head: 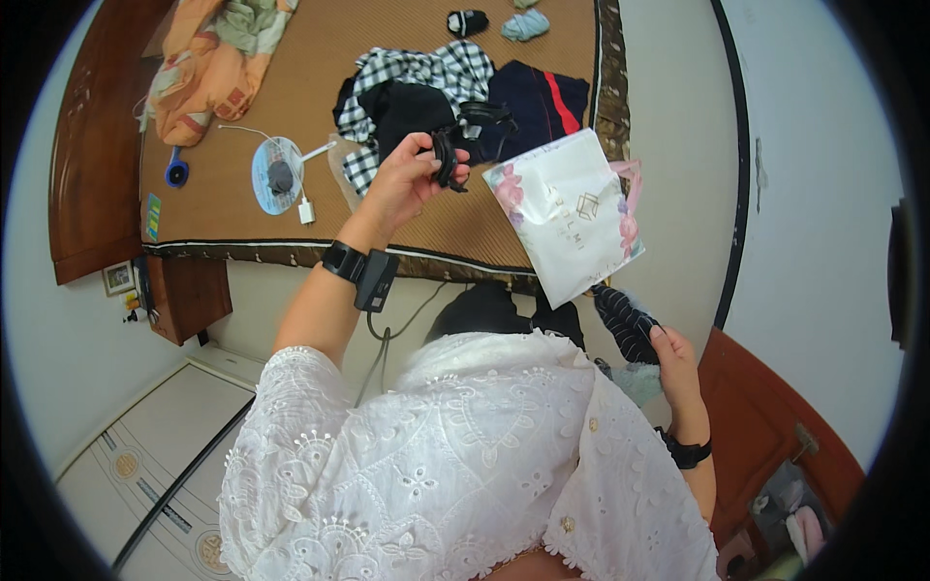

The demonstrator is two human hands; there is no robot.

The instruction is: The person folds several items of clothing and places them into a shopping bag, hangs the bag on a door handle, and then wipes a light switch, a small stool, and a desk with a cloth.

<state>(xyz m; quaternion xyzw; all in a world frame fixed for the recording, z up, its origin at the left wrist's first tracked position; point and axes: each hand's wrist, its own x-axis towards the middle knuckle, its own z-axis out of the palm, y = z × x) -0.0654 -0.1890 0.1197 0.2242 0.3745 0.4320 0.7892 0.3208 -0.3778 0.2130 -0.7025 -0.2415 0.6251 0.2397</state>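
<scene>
My left hand (414,174) grips a dark curved plastic item (445,158), perhaps part of a headset or strap, raised over the mat-covered bed. Just beyond it is another black strap-like piece (485,116); whether the two are joined I cannot tell. Low on the right, my right hand (676,356) pinches a black fabric piece with thin pale stripes (626,327). Pale grey-green fluffy material (639,381) shows beneath that hand. Between my hands a white floral gift bag (567,225) with pink handles lies tilted across the bed's edge, bearing writing.
Checked clothing (458,69), a black garment (407,109) and navy cloth with a red stripe (538,98) lie on the bed (305,87). Further left are a round hand fan (265,192), a white charger (306,212) and an orange quilt (211,87). Rolled socks (524,26) sit at the far side.
</scene>
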